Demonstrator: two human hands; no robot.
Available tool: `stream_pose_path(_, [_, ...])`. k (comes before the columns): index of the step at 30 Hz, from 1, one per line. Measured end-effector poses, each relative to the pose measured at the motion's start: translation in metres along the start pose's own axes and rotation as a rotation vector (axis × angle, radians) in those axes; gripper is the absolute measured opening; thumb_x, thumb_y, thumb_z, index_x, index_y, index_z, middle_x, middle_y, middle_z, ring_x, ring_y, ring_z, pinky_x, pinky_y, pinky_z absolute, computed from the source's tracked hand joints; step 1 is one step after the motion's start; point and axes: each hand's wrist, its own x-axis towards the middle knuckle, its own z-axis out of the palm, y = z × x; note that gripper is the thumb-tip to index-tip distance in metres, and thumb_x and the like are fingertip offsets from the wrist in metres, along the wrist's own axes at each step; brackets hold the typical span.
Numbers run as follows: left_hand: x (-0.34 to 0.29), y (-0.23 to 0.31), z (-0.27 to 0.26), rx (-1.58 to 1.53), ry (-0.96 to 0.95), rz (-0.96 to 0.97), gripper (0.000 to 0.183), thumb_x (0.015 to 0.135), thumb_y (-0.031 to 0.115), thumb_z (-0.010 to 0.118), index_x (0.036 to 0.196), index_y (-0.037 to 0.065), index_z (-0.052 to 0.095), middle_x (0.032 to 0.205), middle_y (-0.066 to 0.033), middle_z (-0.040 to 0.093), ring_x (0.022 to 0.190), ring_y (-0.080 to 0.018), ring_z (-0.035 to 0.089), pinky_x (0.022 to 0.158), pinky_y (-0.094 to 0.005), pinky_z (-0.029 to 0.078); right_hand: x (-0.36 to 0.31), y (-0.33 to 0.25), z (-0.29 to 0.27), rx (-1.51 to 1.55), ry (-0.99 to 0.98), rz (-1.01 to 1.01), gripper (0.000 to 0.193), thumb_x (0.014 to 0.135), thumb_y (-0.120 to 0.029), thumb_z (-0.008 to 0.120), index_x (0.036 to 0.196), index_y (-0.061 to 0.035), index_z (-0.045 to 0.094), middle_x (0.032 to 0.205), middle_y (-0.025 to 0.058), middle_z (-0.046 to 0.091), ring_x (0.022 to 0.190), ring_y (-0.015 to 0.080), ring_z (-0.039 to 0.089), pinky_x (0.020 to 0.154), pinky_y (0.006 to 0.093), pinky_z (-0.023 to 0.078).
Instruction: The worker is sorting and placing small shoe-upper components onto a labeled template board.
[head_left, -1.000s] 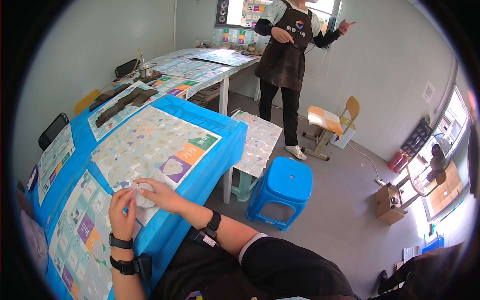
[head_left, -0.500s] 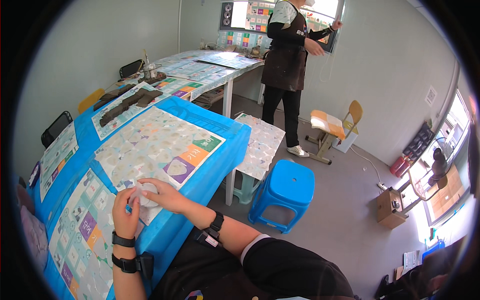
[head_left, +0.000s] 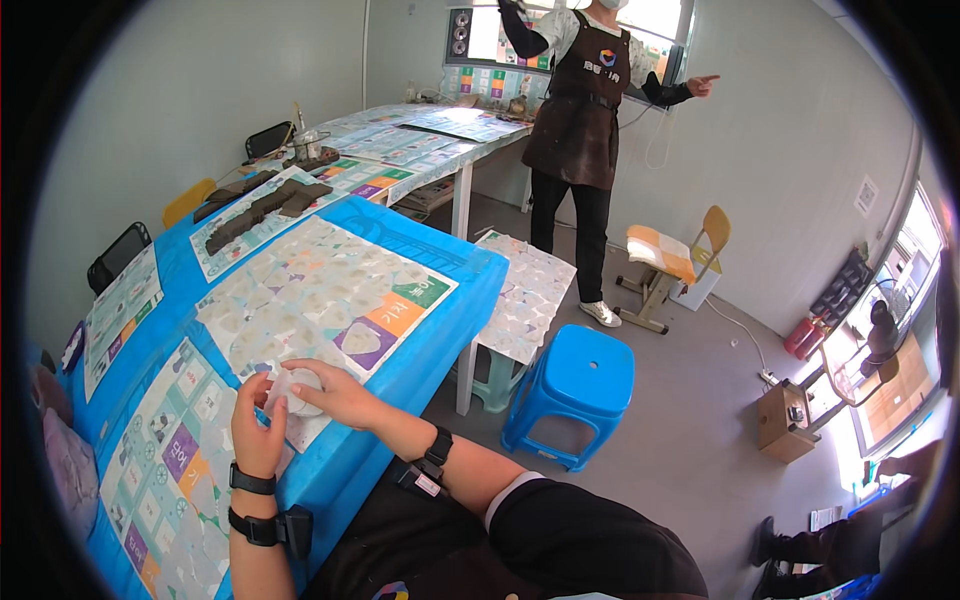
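Over the near edge of the blue-covered table, my two hands meet around a small white round piece [head_left: 306, 384], which looks like a disc or shallow cup. My right hand [head_left: 345, 395] grips it from the right, fingers curled over its far side. A thin pale flap [head_left: 281, 384] stands up at its left edge, where my left hand [head_left: 257, 425] pinches it. Fingers partly hide both pieces, so I cannot tell whether they are joined. Beneath the hands lies a patterned paper sheet [head_left: 300, 280] covered with many pale round marks.
Dark clay-like slabs [head_left: 265, 213] lie farther back on the table. A blue plastic stool [head_left: 590, 365] stands at the right, beside a low paper-topped stand [head_left: 525, 285]. Beyond are an aproned person [head_left: 580, 120] and a wooden chair [head_left: 665, 255]. Someone in dark clothes [head_left: 840, 540] is at lower right.
The aproned person has turned toward me, with both arms now spread. At lower right, the dark-clothed person's legs and arm show more. My hands keep almost the same grip.
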Motion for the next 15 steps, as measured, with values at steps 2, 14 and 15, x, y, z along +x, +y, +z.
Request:
stream_pose_path(2, [0.0006, 0.0022, 0.0009, 0.015, 0.003, 0.003, 0.038, 0.078, 0.004, 0.06, 0.114, 0.004, 0.051, 0.092, -0.0099, 0.058, 0.081, -0.0199, 0.055, 0.076, -0.0298, 0.044, 0.0004, 0.003, -0.0012, -0.03, 0.004, -0.006, 0.039, 0.088, -0.018, 0.053, 0.125, -0.0049, 0.046, 0.122, 0.0129, 0.048, 0.113, 0.02, 0.045, 0.094, 0.0311, 0.036])
stream_pose_path(14, [0.0015, 0.0033, -0.0004, 0.033, -0.005, 0.017, 0.039, 0.078, 0.005, 0.06, 0.116, 0.004, 0.052, 0.089, -0.0073, 0.057, 0.079, -0.0162, 0.052, 0.074, -0.0279, 0.042, -0.001, -0.0021, -0.001, -0.008, -0.016, -0.009, 0.04, 0.088, -0.019, 0.053, 0.125, -0.0044, 0.046, 0.124, 0.0128, 0.048, 0.115, 0.0205, 0.043, 0.096, 0.0319, 0.034])
stream_pose_path(15, [0.0017, 0.0023, -0.0009, 0.034, -0.001, 0.021, 0.039, 0.078, 0.005, 0.06, 0.116, 0.004, 0.052, 0.089, -0.0073, 0.057, 0.079, -0.0162, 0.052, 0.074, -0.0279, 0.042, 0.0007, -0.002, -0.0006, 0.022, -0.023, 0.015, 0.04, 0.088, -0.019, 0.053, 0.125, -0.0043, 0.046, 0.124, 0.0127, 0.048, 0.115, 0.0205, 0.043, 0.096, 0.032, 0.034])
